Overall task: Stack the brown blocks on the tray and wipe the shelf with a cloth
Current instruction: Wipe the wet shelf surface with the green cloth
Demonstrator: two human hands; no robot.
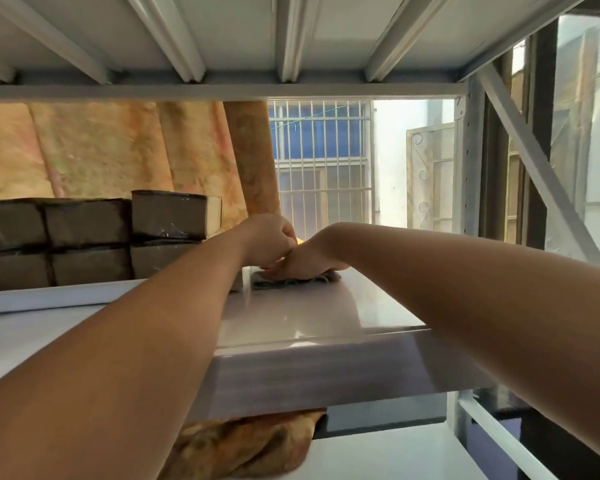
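Head: nubbly cloth [293, 283], glossy shelf [291, 318]

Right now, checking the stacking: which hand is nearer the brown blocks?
Left. The left hand is beside the blocks; the right hand lies farther right, on the cloth.

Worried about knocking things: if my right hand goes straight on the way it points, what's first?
Likely your left hand, touching the right hand on the cloth; beyond it the brown blocks. Depth unclear.

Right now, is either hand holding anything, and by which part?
The right hand presses the grey cloth from above, over its middle, onto the shelf. The left hand is curled just above; whether it holds anything cannot be told.
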